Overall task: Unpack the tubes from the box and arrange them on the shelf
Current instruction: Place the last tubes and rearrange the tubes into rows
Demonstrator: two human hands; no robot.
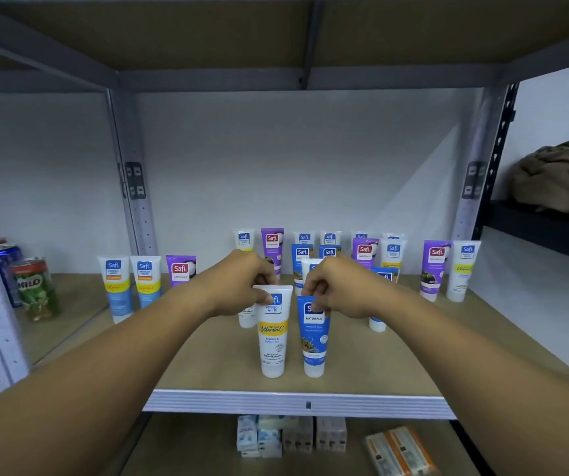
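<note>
View from the person's head, looking into a metal-framed shelf (297, 401) with a tan board; two bare forearms reach in from the lower corners and meet near the middle. The left hand (242, 281) pinches the flat crimped top of a white tube (274, 338) with a yellow band, thumb in front and the other fingers curled behind; the right hand (338, 286) pinches the top of a blue tube (314, 341) in the same way. Both tubes stand upright on their white caps near the front edge of the shelf, just beside each other but apart.

Behind them stand many more tubes on their caps: two white and blue tubes (130, 286) at the left, a purple tube (180, 269) next to those, a cluster of white, blue and purple tubes (331, 249) at the back, and a purple and white pair (449, 269) at the right. No box is in view.

Judging by their look, these are soft plastic squeeze tubes, light, smooth and somewhat slippery; the body would likely dent under a hard squeeze, while the crimped top is stiff and flat and gives a sure pinch. Standing on a narrow cap, each is probably top-heavy and easy to tip; a knock could topple neighbours, so letting go gently seems wise.

To the far left stand a green Milo can (36, 286) and a blue can (6, 259); small boxes (293, 434) lie on the shelf below; a brown cloth bundle (561, 180) sits on a dark rack at right.
</note>
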